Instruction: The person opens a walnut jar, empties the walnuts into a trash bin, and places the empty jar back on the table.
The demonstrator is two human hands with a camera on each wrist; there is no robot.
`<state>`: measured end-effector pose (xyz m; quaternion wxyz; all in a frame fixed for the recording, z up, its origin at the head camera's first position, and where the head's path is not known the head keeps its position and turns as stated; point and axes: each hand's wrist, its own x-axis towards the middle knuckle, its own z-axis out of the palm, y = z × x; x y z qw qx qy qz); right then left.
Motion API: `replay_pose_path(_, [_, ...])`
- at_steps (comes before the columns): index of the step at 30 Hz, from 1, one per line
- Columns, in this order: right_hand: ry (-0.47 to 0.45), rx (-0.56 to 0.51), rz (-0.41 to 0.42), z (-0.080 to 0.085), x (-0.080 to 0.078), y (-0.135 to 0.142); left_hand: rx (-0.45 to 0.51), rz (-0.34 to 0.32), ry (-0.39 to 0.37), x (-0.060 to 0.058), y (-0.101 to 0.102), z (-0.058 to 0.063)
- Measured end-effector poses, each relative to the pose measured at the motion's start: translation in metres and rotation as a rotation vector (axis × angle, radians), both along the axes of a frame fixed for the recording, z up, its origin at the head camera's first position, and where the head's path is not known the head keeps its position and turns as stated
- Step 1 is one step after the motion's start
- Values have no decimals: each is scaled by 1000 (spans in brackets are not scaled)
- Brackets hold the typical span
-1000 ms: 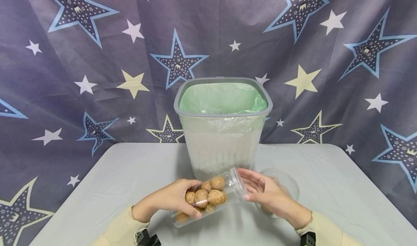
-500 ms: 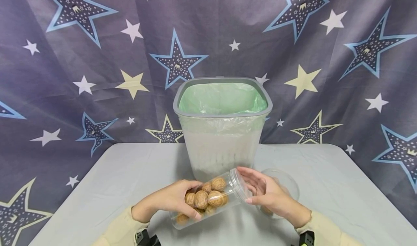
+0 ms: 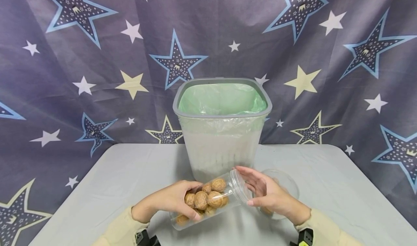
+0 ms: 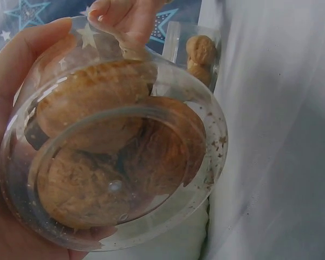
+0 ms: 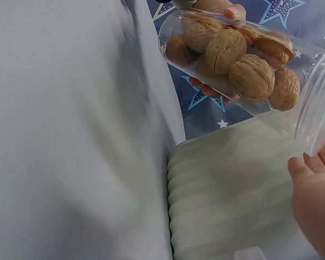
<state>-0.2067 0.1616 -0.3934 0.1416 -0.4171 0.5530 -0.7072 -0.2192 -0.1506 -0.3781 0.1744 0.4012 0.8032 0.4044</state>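
Note:
A clear cylindrical jar [image 3: 232, 199] of walnuts lies tilted over the front of the table, its ridged end up and to the right. My left hand [image 3: 176, 199] grips its body near the base, thumb across the near side. In the left wrist view the jar's round bottom faces the camera, with walnuts [image 4: 92, 184] against it. My right hand [image 3: 272, 195] is curved round the clear ridged end [image 3: 240, 186], its thumb at the lower edge and fingers at the upper. The right wrist view shows the walnuts [image 5: 252, 77] heaped inside and the right hand partly cut off.
Behind the jar stands a pale bin [image 3: 223, 144] with a grey rim and a green liner bag. A round clear container [image 3: 291, 182] with walnuts rests on the grey-white table [image 3: 329, 188], partly hidden by the right hand. A starry curtain [image 3: 137, 50] hangs behind.
The jar's base has dipped slightly, and the right thumb has shifted a little to the right along the ridged end. Otherwise both hands keep almost the same place.

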Motion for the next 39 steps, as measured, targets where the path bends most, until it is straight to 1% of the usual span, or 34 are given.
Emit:
replay_pose_path(7, [-14,-21,20,0,-1,-1,1,0,5,-1,0,-1])
replay_pose_path(10, [-4,1,-30,1,1,-2,3,2,9,-1,-1,-2])
replay_pose_path(11, [2,15,-62,2,3,-2,2,3,12,-1,-1,-2])
replay_pose_path(13, [-3,59,-156,4,7,-4,-1,6,16,0,-1,-2])
replay_pose_path(15, [-15,136,-282,7,12,-7,-3,11,17,0,-1,-2])
replay_pose_path(17, [-54,213,-387,11,17,-10,-3,20,12,0,0,-2])
replay_pose_path(19, [-102,272,-463,14,22,-13,-7,32,11,0,0,-2])
replay_pose_path(21, [-132,303,-505,16,25,-15,-13,44,14,0,0,-2])
replay_pose_path(26, [-178,339,-542,19,27,-18,-40,72,31,-1,0,-2])
replay_pose_path(31, [-230,372,-527,20,27,-19,-62,89,52,-2,-1,-3])
replay_pose_path(39, [-290,371,-518,20,30,-23,-94,111,86,-1,0,-2])
